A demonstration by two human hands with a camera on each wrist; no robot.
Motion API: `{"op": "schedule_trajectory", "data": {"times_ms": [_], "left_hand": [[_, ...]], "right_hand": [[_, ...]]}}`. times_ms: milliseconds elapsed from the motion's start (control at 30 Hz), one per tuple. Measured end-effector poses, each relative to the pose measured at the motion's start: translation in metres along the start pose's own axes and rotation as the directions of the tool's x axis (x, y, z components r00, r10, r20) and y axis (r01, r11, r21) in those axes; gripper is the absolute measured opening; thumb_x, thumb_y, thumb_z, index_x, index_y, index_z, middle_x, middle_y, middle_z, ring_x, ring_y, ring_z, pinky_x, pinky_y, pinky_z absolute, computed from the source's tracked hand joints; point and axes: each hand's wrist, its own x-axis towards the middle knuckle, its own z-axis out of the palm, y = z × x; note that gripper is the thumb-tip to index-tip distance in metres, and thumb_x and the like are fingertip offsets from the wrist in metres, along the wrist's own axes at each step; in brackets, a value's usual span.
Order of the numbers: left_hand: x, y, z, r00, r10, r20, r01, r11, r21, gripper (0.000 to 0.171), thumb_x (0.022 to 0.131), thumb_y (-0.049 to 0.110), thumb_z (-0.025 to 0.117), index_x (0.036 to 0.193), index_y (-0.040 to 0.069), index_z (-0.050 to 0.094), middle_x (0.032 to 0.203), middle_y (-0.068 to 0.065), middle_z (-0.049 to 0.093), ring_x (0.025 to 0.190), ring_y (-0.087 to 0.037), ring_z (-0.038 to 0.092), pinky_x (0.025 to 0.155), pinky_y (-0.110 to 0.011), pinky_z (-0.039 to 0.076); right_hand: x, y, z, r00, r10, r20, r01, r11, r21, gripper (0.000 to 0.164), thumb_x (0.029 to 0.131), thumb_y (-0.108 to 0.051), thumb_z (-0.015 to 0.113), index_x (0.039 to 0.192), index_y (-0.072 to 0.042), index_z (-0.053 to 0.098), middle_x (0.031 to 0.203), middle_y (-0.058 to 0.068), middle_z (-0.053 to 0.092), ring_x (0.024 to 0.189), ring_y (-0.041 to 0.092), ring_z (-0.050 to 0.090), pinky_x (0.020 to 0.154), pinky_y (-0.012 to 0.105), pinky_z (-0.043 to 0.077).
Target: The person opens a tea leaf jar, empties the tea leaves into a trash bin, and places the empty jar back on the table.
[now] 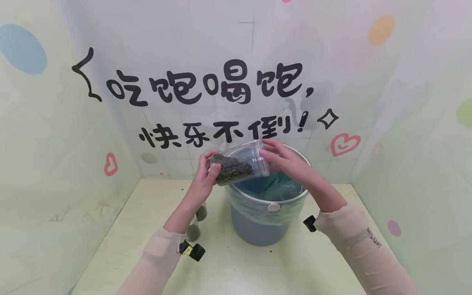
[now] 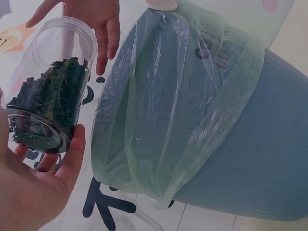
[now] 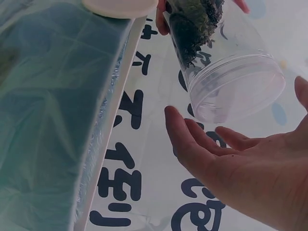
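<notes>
My left hand (image 1: 202, 177) grips the base end of a clear jar (image 1: 244, 160) partly filled with dark, dried leaf-like flakes (image 2: 55, 94). The jar lies tilted on its side above the left rim of a bucket, its wide mouth end toward the right. By that end is my right hand (image 1: 289, 162), fingers spread and slightly bent. In the right wrist view, a gap shows between the right fingers (image 3: 190, 144) and the jar's rim. The blue-grey bucket (image 1: 258, 231) is lined with a thin green plastic bag (image 1: 265, 211) folded over its rim.
Two small containers with dark contents, a nearer one (image 1: 193, 232) and a farther one (image 1: 201, 212), stand left of the bucket, partly hidden by my left arm. Dark crumbs dot the pale tabletop (image 1: 228, 262). Printed walls (image 1: 206, 45) enclose the back and sides.
</notes>
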Motion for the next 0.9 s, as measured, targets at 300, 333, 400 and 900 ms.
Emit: {"op": "schedule_trajectory", "data": {"times_ms": [300,333,400,900], "left_hand": [[-0.0003,0.0008,0.0019,1.0,0.014,0.022,-0.014,1.0,0.009,0.047,0.106,0.023,0.04,0.145,0.007,0.022,0.147,-0.021,0.033,0.125,-0.043,0.05,0.095,-0.052,0.053],[-0.0004,0.0006,0.0018,1.0,0.013,0.021,-0.013,1.0,0.01,0.047,0.105,0.023,0.04,0.145,0.007,0.022,0.147,-0.021,0.033,0.125,-0.043,0.05,0.094,-0.052,0.053],[-0.0005,0.0003,0.0015,1.0,0.009,0.022,-0.01,1.0,0.014,0.047,0.105,0.023,0.04,0.145,0.007,0.022,0.147,-0.021,0.033,0.125,-0.043,0.05,0.094,-0.05,0.053],[-0.0018,-0.002,0.0016,1.0,0.001,0.029,-0.001,1.0,0.011,0.045,0.107,0.02,0.039,0.146,0.007,0.021,0.147,-0.021,0.034,0.121,-0.037,0.052,0.092,-0.039,0.054]], "right_hand": [[-0.0012,-0.0015,-0.0006,0.998,0.065,0.012,-0.065,0.998,-0.008,0.055,0.104,-0.03,0.046,0.15,-0.002,0.036,0.144,0.024,0.05,0.129,0.042,0.055,0.098,0.049,0.055],[-0.0017,-0.0016,-0.0008,0.998,0.064,0.009,-0.064,0.998,-0.005,0.055,0.103,-0.029,0.048,0.149,-0.002,0.036,0.143,0.024,0.05,0.129,0.041,0.055,0.098,0.049,0.055],[-0.0027,-0.0022,-0.001,0.998,0.065,-0.003,-0.065,0.998,0.0,0.054,0.102,-0.026,0.052,0.149,-0.004,0.038,0.141,0.023,0.051,0.129,0.039,0.055,0.097,0.048,0.056],[-0.008,-0.0029,-0.0023,1.0,0.01,0.003,-0.01,0.996,-0.09,0.072,0.096,-0.023,0.06,0.157,-0.011,0.023,0.155,0.02,0.037,0.141,0.043,0.042,0.11,0.058,0.043]]}}
